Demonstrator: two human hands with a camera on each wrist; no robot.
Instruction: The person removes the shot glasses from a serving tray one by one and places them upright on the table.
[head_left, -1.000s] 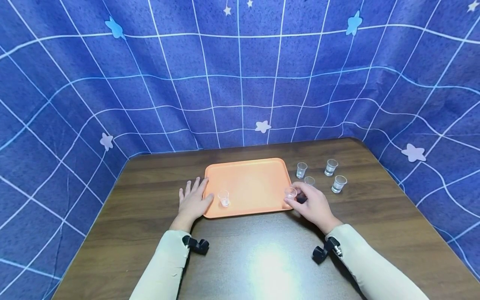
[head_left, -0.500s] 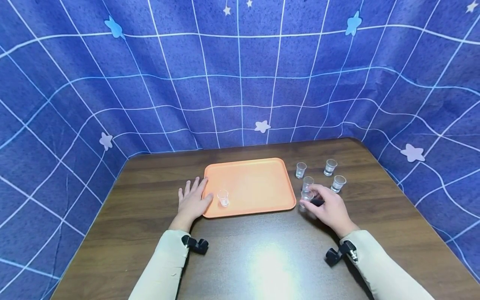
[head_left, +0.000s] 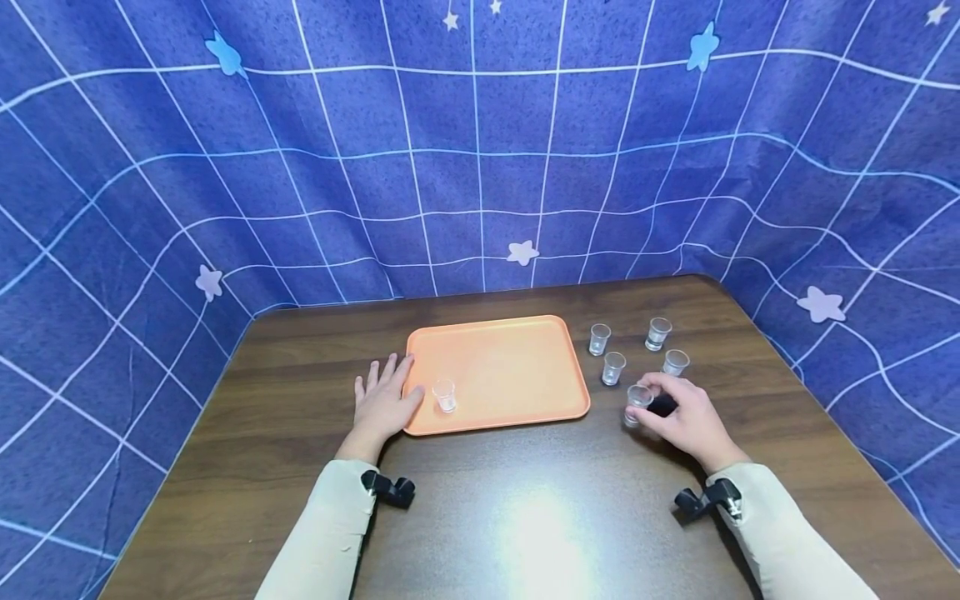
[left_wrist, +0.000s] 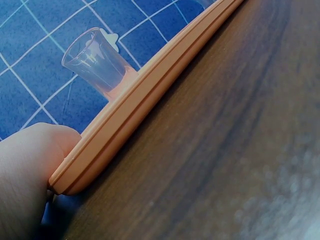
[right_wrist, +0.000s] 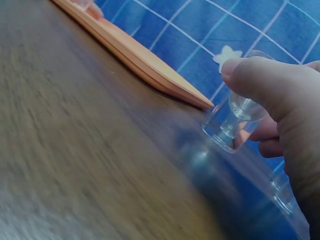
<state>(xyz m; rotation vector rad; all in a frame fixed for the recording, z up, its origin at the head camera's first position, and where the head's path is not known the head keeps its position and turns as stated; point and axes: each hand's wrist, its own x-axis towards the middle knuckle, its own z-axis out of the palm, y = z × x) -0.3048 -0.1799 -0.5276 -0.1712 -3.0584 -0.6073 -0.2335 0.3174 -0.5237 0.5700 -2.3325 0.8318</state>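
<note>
A small clear shot glass (head_left: 638, 400) is pinched between the thumb and fingers of my right hand (head_left: 693, 421), to the right of the orange tray (head_left: 510, 367). In the right wrist view this glass (right_wrist: 227, 127) is close to the tabletop; whether its base touches, I cannot tell. My left hand (head_left: 381, 410) rests at the tray's left edge with its fingers spread, and its thumb (left_wrist: 57, 137) lies over the rim in the left wrist view. Another shot glass (head_left: 446, 396) stands upright on the tray near that thumb.
Several more shot glasses stand on the wooden table (head_left: 480, 492) right of the tray: one glass (head_left: 612, 368) near the tray, another glass (head_left: 599, 339) behind it, a glass (head_left: 657, 333) farther right, and a glass (head_left: 676, 362) just behind my right hand. A blue curtain (head_left: 480, 167) surrounds the table.
My right hand has moved right, carrying its shot glass from the tray's right edge out over the table. The left hand, the tray and the other glasses have stayed put.
</note>
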